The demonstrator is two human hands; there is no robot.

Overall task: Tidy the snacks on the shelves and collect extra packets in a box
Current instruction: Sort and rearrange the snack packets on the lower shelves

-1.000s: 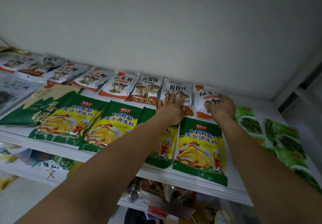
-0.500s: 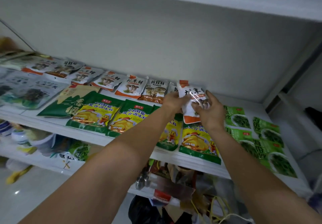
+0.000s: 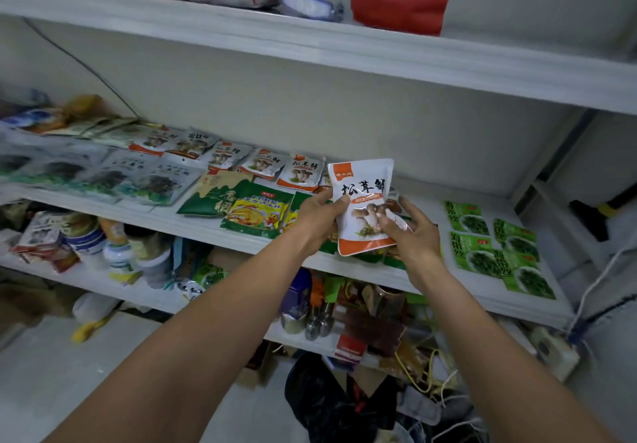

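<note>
Dark bag (image 3: 320, 408) (blurred, perhaps plastic) below

mushroom packet (image 3: 362, 201): glossy plastic film | shelf (image 3: 344, 49): matt white painted board | green packets (image 3: 482, 235): shiny plastic

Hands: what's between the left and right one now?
A white mushroom packet, held upright; the left hand grips its left edge, the right hand its lower right corner. The head view shows it.
</note>
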